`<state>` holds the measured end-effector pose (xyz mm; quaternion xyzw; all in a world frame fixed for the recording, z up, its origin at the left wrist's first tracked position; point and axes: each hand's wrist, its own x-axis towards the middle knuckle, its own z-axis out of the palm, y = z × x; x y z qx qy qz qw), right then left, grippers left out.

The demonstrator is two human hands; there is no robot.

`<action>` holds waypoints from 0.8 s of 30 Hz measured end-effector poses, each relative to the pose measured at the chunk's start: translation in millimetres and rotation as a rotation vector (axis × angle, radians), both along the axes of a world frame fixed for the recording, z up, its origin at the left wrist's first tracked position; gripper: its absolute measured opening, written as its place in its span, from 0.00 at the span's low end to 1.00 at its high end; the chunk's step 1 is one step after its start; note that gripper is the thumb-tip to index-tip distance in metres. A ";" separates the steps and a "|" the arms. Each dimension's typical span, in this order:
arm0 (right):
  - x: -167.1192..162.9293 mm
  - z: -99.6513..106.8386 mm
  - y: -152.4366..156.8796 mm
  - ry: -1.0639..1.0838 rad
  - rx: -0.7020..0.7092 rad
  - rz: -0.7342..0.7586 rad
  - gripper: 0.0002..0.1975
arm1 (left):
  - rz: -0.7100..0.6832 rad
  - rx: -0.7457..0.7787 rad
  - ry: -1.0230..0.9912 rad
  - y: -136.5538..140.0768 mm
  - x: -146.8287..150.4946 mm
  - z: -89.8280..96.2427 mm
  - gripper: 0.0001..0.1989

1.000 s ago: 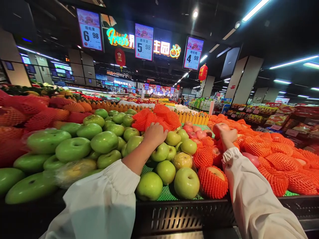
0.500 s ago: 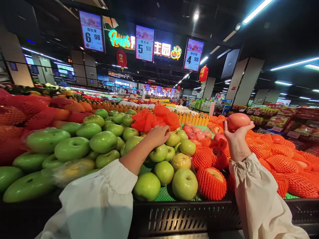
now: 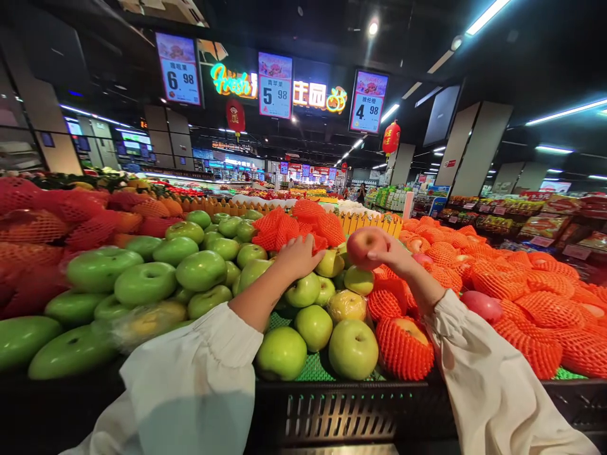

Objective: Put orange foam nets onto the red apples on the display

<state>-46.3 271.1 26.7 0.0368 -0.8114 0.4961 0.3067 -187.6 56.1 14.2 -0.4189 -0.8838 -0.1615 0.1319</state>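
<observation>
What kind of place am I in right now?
It looks like the fresh fruit section of a supermarket: green apples are heaped in front, price screens hang overhead, and packaged goods fill shelves off to the right.

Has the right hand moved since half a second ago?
Yes: the right hand, holding the reddish apple, has moved left, from right of the yellow fence to below its right end.

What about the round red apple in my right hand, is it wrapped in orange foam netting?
No, the round red apple in your right hand shows bare skin, unlike the nearby fruit in orange foam netting.
</observation>
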 end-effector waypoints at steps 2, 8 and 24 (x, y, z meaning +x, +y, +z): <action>0.9 -0.8 -7.4 -0.052 0.135 0.031 0.40 | -0.006 -0.013 -0.001 0.5 -1.1 -0.3 0.24; -2.2 -6.0 -6.4 -0.013 0.144 0.043 0.38 | -0.015 -0.086 0.001 2.6 -4.4 -1.6 0.29; -4.4 -15.3 -10.5 -0.016 -0.070 0.021 0.73 | -0.698 0.361 0.337 1.1 25.1 -4.0 0.42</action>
